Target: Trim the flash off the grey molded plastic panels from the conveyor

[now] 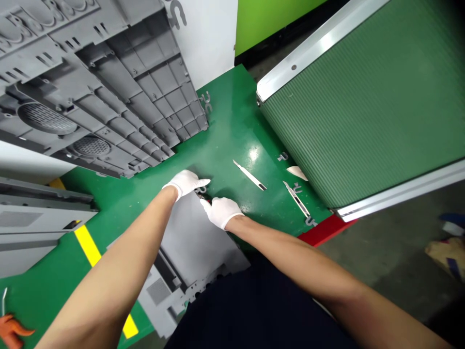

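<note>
A grey plastic panel [192, 232] lies tilted against my body, its far edge over the green table. My left hand [184, 184], in a white glove, is closed at the panel's far left corner, one finger stretched to the right. A small grey U-shaped piece [201, 189] shows at that edge, just under the fingertip. My gloved right hand [222, 212] is closed beside the same edge, around a small dark and red tool [205, 198]. Most of that tool is hidden by the fingers, so its kind is unclear.
Two white-handled craft knives, one [250, 175] mid-table and another [296, 199] to its right, lie among U-shaped scraps [310, 221]. A ribbed green conveyor belt [374, 97] borders the right. Large grey moulded panels [145, 92] stand at left. An orange-handled tool [13, 329] sits lower left.
</note>
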`<act>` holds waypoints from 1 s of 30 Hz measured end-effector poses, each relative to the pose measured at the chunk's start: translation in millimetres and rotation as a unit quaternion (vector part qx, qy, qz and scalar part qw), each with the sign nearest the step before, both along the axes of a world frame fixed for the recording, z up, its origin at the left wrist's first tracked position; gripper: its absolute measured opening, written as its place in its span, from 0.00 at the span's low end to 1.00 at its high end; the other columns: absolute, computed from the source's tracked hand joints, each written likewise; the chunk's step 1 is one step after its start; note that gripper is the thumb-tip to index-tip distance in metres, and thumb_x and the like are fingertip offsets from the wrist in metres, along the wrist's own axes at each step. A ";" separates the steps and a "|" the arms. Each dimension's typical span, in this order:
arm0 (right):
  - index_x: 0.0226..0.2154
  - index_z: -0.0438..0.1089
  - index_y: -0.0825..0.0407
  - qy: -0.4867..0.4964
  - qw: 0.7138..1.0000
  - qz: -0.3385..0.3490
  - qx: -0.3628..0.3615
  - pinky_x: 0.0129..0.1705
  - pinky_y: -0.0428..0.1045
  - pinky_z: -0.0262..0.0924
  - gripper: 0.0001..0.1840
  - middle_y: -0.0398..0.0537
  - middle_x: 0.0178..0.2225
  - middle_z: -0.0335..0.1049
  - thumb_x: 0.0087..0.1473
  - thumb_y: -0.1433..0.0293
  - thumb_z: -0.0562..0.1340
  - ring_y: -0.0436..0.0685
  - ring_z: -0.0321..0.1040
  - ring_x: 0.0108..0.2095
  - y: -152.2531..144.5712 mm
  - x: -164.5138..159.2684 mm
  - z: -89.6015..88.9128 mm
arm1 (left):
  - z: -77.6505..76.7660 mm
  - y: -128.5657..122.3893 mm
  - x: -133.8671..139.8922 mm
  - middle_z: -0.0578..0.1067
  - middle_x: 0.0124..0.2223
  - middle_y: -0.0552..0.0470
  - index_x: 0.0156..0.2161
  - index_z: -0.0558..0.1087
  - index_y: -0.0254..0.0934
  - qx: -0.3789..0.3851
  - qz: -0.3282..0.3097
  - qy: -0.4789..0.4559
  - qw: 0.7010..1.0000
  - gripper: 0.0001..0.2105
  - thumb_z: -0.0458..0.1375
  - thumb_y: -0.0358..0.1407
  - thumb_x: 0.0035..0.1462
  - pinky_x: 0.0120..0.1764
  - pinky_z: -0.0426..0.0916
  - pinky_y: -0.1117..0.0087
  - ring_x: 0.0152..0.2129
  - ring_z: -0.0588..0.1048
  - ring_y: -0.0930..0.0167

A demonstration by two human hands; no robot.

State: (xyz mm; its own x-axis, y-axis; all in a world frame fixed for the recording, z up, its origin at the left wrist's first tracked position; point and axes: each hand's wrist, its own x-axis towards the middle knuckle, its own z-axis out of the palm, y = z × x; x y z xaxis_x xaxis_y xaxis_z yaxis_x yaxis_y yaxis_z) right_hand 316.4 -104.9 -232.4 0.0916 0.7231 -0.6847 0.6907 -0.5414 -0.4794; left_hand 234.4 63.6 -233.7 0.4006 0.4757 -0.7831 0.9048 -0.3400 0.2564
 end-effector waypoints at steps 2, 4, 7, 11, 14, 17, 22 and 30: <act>0.42 0.74 0.58 -0.014 1.000 0.010 0.001 0.45 0.58 0.65 0.38 0.66 0.40 0.77 0.65 0.48 0.40 0.68 0.75 0.43 0.9 -0.4 -0.5 | -1.4 -1.2 0.5 0.77 0.28 0.45 0.25 0.78 0.38 0.002 -0.004 -0.003 1.000 0.25 0.55 0.60 0.50 0.31 0.60 0.66 0.25 0.71 0.65; 0.41 0.75 0.58 -0.013 1.000 0.026 0.000 0.45 0.59 0.66 0.38 0.66 0.40 0.77 0.65 0.49 0.40 0.69 0.75 0.43 3.5 2.9 -0.6 | -2.6 -1.8 0.8 0.77 0.28 0.45 0.25 0.78 0.38 0.002 -0.009 -0.005 1.000 0.25 0.55 0.60 0.50 0.31 0.60 0.66 0.25 0.71 0.65; 0.39 0.77 0.57 0.006 0.999 0.052 -0.015 0.45 0.59 0.66 0.40 0.66 0.41 0.77 0.64 0.47 0.39 0.70 0.75 0.44 9.0 13.0 1.5 | -2.8 -1.4 1.4 0.78 0.29 0.45 0.27 0.79 0.39 -0.004 -0.019 -0.012 1.000 0.25 0.54 0.60 0.50 0.31 0.60 0.66 0.26 0.71 0.65; 0.44 0.75 0.57 0.037 0.997 0.041 -0.048 0.46 0.61 0.66 0.43 0.66 0.43 0.77 0.62 0.44 0.39 0.71 0.74 0.46 10.9 19.4 6.2 | -0.2 -3.2 4.9 0.78 0.30 0.46 0.29 0.80 0.40 -0.032 -0.032 -0.008 0.999 0.27 0.51 0.61 0.52 0.31 0.60 0.66 0.24 0.70 0.66; 0.45 0.74 0.57 0.048 0.997 0.002 -0.059 0.47 0.61 0.65 0.42 0.66 0.44 0.76 0.61 0.43 0.39 0.71 0.74 0.46 7.2 13.0 7.5 | -0.6 -6.8 10.0 0.78 0.30 0.45 0.26 0.78 0.38 -0.029 -0.059 0.004 0.998 0.28 0.52 0.62 0.50 0.30 0.60 0.65 0.24 0.70 0.66; 0.45 0.74 0.57 0.046 0.997 -0.023 -0.052 0.48 0.60 0.65 0.42 0.66 0.44 0.76 0.62 0.43 0.39 0.70 0.73 0.47 4.2 5.4 6.3 | -3.6 -7.8 13.5 0.76 0.27 0.44 0.21 0.75 0.37 -0.002 -0.064 0.031 0.997 0.26 0.56 0.60 0.47 0.28 0.59 0.65 0.23 0.69 0.66; 0.43 0.74 0.56 0.030 0.999 -0.018 -0.027 0.46 0.60 0.66 0.41 0.65 0.42 0.77 0.62 0.44 0.39 0.71 0.74 0.45 4.4 3.6 0.4 | -7.9 -1.3 8.8 0.79 0.29 0.48 0.24 0.79 0.39 -0.062 0.019 -0.041 0.997 0.17 0.61 0.52 0.46 0.31 0.63 0.68 0.26 0.73 0.66; 0.41 0.75 0.58 -0.023 1.000 0.016 0.006 0.44 0.58 0.66 0.40 0.66 0.39 0.78 0.64 0.46 0.39 0.68 0.76 0.42 5.5 2.3 -12.5 | -14.8 2.3 2.3 0.82 0.31 0.47 0.25 0.81 0.40 -0.103 0.055 -0.086 0.989 0.16 0.62 0.50 0.47 0.34 0.67 0.69 0.30 0.76 0.65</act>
